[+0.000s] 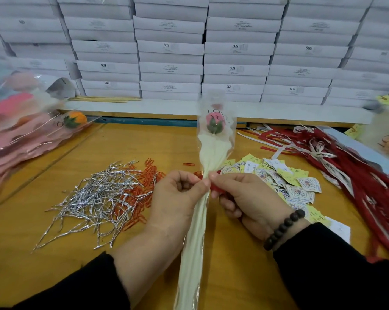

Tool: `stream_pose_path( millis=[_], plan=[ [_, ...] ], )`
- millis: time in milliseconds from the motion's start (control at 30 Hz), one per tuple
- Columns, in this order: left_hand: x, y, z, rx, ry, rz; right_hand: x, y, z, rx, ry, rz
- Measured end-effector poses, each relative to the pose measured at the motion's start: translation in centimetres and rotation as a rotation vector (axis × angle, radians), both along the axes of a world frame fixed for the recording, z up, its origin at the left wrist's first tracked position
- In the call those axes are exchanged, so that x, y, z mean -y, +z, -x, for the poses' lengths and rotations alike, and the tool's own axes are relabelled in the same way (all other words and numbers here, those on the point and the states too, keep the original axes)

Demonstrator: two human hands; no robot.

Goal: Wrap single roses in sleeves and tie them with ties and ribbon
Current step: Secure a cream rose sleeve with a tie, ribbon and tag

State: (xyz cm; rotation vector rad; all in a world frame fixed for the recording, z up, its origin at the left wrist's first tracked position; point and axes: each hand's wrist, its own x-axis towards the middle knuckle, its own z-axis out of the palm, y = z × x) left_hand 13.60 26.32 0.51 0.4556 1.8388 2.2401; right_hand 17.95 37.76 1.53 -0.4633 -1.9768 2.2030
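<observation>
Standing between both hands: sleeved rose, long axis running from the person's chest up and away, bloom at the far end. Left hand pinches the gathered sleeve at the neck. Right hand, just beside, pinches a red ribbon against that same neck; the tying point lies between the thumbs.
</observation>
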Motion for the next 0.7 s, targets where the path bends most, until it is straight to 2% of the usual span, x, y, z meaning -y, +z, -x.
stream_pose_path(
  millis=[200, 467, 567, 700],
  plan=[
    [-0.16, 0.01, -0.18, -0.061, -0.008, 0.110, -0.02, -0.16, 0.02, -0.014, -0.058, 0.027],
    [-0.01, 0.11, -0.47, 0.222, -0.133, 0.198, -0.35, 0.01, 0.10, -0.057, -0.095, 0.032],
    [-0.30, 0.10, -0.08, 0.324, -0.164, 0.110, -0.65, -0.05, 0.12, -0.050, -0.087, 0.032],
    [-0.16, -0.17, 0.16, 0.306, -0.094, -0.090, -0.65, -0.16, 0.11, -0.031, -0.044, -0.005]
  ],
)
